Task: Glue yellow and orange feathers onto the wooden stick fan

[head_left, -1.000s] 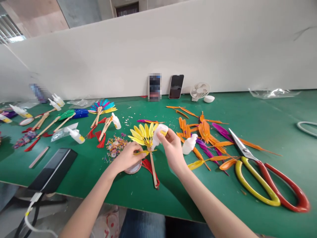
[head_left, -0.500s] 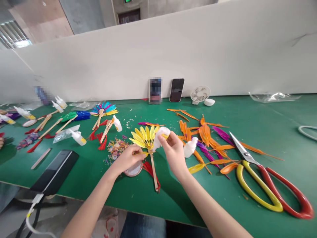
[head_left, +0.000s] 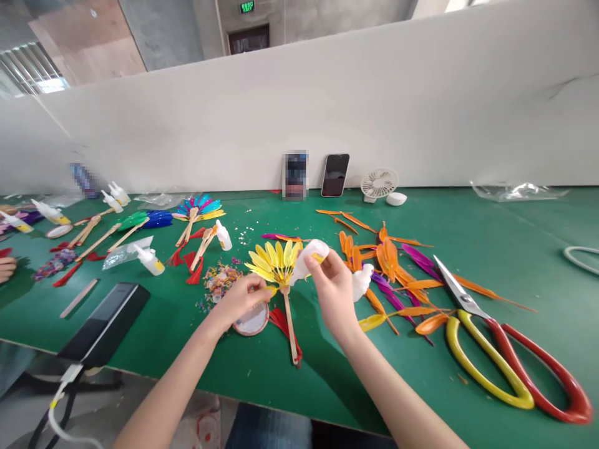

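My right hand point(head_left: 334, 290) is closed round a white glue bottle point(head_left: 311, 252), tilted with its narrow end down by the base of a yellow feather fan point(head_left: 276, 257). Whether the nozzle touches the fan I cannot tell. Between the fingertips of my left hand point(head_left: 241, 299) is a small yellow feather point(head_left: 272, 290), mostly hidden, beside the top of the fan's wooden handle point(head_left: 291, 330). A red tassel point(head_left: 279, 321) hangs by the handle. Under my left hand lies a round white dish point(head_left: 253, 320), next to a heap of coloured sequins point(head_left: 219, 280).
To the right lie orange feathers point(head_left: 387, 255), a second white bottle point(head_left: 362, 282) and large scissors point(head_left: 491, 324). A black box point(head_left: 105, 324), several glue bottles and finished fans point(head_left: 199, 209) are on the left. Two phones point(head_left: 336, 175) and a small fan point(head_left: 379, 184) stand along the partition. Another person's hand point(head_left: 7, 268) shows far left.
My right hand and the glue bottle have shifted slightly to the right. My left hand keeps its pinch by the handle. The other person's hand shows more at the left edge.
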